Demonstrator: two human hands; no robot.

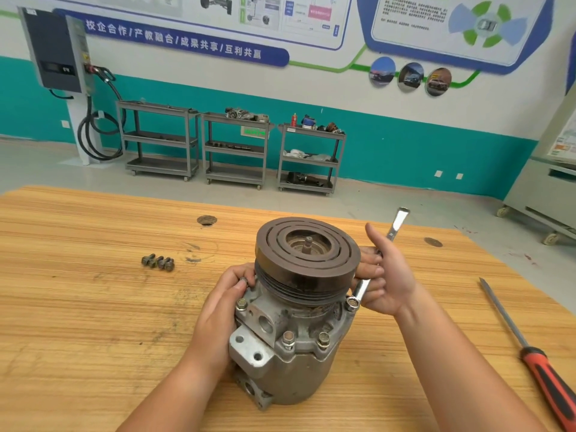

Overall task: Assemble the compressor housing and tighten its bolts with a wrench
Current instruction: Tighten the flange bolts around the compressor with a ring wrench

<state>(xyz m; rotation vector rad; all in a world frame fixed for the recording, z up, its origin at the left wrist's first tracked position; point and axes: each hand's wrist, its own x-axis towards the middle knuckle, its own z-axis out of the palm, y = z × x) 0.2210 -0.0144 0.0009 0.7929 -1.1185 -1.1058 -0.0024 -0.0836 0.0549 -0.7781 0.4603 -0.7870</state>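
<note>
Wooden bench [93, 322], compressor [296, 344] upright: left hand [223, 310] grips its side, right hand [389, 282] holds wrench [362, 289] on its right-side bolt [351, 304]. Keep ring square, I'd say.

A compressor housing [293, 347] stands pulley-up on a wooden tabletop [93, 307]. The left hand [218, 310] grips its flange while the right hand [386, 275] holds a wrench [394, 227], its ring end on a flange bolt [351, 304]. Loose bolts [158, 262] lie to the left, a screwdriver [542, 369] to the right.
</note>
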